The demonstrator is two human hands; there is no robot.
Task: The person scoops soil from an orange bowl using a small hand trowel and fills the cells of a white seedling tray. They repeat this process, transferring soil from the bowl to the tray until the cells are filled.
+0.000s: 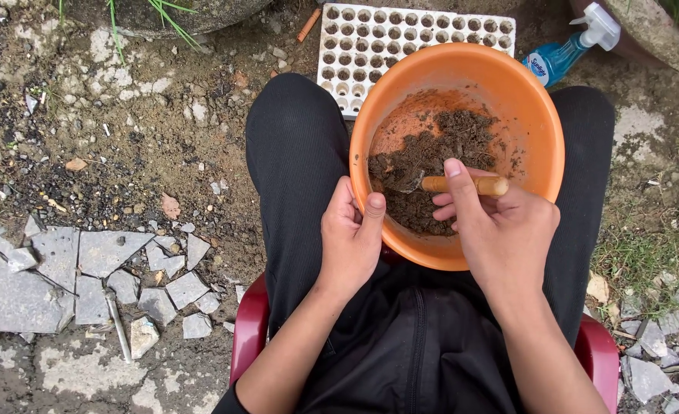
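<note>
- While resting on the lap, the round, smooth orange plastic bowl (535, 115) holds dark crumbly soil (431, 157).
- Left hand (351, 238) clamps its near rim.
- Right hand (500, 226) grips a wooden-handled tool (466, 185), blade buried in soil.

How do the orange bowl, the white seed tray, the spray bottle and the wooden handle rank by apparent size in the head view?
1. orange bowl; closer to camera, so unsure against the tray
2. white seed tray, partly hidden
3. spray bottle
4. wooden handle, mostly covered by the right hand

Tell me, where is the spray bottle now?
In the head view, the blue spray bottle lies on the ground at the upper right, just beyond the orange bowl and right of the white seedling tray.
</note>
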